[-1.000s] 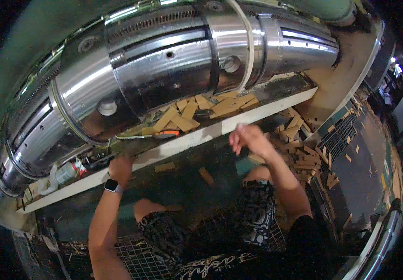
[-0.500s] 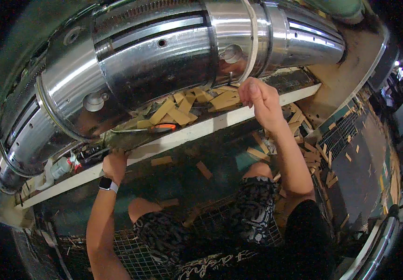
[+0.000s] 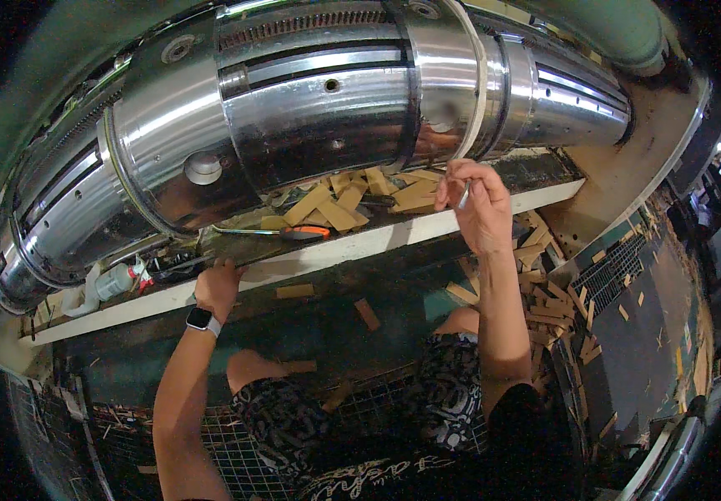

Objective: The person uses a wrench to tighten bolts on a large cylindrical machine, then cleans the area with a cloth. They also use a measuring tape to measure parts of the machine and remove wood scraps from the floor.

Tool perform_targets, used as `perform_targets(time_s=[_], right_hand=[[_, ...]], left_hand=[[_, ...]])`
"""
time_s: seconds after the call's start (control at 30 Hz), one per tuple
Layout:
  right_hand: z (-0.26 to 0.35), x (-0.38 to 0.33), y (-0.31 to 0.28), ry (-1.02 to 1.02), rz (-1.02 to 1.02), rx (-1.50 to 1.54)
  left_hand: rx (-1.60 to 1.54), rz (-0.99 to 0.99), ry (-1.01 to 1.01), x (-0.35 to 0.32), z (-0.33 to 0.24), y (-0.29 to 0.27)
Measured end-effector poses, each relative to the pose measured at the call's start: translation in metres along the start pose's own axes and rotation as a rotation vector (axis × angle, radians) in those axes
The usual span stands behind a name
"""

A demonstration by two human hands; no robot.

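A large shiny steel cylinder (image 3: 318,108) lies across the upper half of the view above a white-edged ledge (image 3: 352,246). My right hand (image 3: 477,204) is raised in front of the cylinder's lower edge and pinches a small thin metal piece (image 3: 464,196) between its fingers. My left hand (image 3: 217,284), with a smartwatch (image 3: 202,320) on the wrist, grips the ledge's front edge. On the ledge between the hands lie a screwdriver with an orange handle (image 3: 281,233) and a pile of wooden strips (image 3: 352,200).
A small plastic bottle with a red part (image 3: 118,280) lies at the ledge's left end. More wooden strips (image 3: 544,284) litter the floor at right and below the ledge. My knees in patterned shorts (image 3: 444,392) rest over a metal grating (image 3: 235,451).
My right hand has risen from below the ledge up to the cylinder's underside. The view has shifted, so the cylinder now sits lower and nearer. My left hand stays on the ledge.
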State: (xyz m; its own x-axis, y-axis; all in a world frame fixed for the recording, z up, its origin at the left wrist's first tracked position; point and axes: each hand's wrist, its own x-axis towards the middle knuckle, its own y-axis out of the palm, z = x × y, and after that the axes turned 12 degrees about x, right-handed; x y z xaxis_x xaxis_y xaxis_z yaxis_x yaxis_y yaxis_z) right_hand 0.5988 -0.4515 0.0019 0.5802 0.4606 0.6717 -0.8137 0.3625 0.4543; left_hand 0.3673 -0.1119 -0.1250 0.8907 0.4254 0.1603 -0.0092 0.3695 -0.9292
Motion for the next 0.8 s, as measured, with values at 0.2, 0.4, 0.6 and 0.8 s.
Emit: perform_targets(time_s=[0.2, 0.4, 0.6, 0.8], right_hand=[[0.002, 0.005, 0.003, -0.034, 0.001, -0.31], [0.01, 0.008, -0.001, -0.008, 0.165, -0.255], [0.015, 0.012, 0.009, -0.09, -0.044, -0.608], [0.018, 0.011, 0.019, -0.016, -0.266, -0.857]], left_hand=[[0.014, -0.003, -0.061, -0.006, -0.005, -0.012], [0.024, -0.119, -0.02, -0.005, 0.002, 0.014], [0.039, -0.127, -0.04, -0.011, -0.002, 0.011], [-0.079, -0.04, -0.084, -0.008, -0.007, 0.0]])
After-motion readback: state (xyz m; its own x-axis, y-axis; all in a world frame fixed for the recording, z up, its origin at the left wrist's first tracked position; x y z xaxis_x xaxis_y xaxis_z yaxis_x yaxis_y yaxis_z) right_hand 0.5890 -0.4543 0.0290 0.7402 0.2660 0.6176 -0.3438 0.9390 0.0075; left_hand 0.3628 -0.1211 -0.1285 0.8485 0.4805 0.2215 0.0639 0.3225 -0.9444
